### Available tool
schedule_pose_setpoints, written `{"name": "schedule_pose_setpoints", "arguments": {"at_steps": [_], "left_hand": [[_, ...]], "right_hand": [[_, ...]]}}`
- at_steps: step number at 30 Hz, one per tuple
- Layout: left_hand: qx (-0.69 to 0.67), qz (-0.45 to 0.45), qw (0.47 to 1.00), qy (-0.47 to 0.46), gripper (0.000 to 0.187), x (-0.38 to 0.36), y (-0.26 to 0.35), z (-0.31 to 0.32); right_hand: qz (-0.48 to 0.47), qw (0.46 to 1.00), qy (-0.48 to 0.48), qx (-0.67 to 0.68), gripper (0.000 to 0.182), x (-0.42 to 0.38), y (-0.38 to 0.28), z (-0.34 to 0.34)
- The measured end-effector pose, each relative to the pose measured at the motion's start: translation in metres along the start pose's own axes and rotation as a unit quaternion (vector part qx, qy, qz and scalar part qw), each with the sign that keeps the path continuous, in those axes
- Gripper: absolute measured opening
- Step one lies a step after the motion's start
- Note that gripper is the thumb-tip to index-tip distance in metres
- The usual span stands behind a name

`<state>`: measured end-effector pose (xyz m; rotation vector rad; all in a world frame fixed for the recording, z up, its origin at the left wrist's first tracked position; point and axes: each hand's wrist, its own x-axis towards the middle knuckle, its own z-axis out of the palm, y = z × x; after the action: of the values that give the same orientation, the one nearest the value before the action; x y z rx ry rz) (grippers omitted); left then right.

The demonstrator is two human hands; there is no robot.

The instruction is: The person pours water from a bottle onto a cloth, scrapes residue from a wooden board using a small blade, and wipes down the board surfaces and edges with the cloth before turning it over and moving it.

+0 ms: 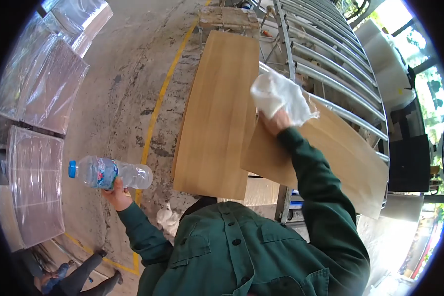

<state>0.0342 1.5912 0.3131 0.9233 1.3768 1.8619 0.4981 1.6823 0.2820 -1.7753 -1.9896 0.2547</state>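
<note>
My left hand is wrapped round a clear plastic bottle with a blue cap, held out sideways over the floor. A crumpled white cloth is in my right hand, which is closed on its lower edge; some of the fingers are hidden. Below the cloth lie two wooden boards: a long upright one in front of me and another slanting to the right across metal rollers. The cloth overlaps the edges of both boards.
The roller conveyor runs along the right. A wooden stand is beyond the long board. Plastic-wrapped stacks line the left side. A yellow line crosses the concrete floor. Another person's legs show at the lower left.
</note>
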Motion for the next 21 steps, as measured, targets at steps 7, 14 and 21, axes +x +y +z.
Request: {"name": "schedule_pose_setpoints", "arguments": {"at_steps": [7,14,21], "left_hand": [[0.001,-0.045,0.999,0.005,0.043,-0.009,-0.013,0.017],[0.020,-0.047,0.984,-0.169,0.059,-0.020,-0.070,0.065],[0.195,-0.069,0.940,-0.272,0.064,-0.073,-0.226,0.115]], "right_hand": [[-0.176,0.970,-0.115,-0.119,0.059,-0.096,-0.050,0.001],[-0.119,0.983,-0.097,-0.100,0.056,-0.091,-0.065,-0.009],[-0.049,0.988,-0.067,-0.130,0.057,-0.102,-0.065,-0.004]]}}
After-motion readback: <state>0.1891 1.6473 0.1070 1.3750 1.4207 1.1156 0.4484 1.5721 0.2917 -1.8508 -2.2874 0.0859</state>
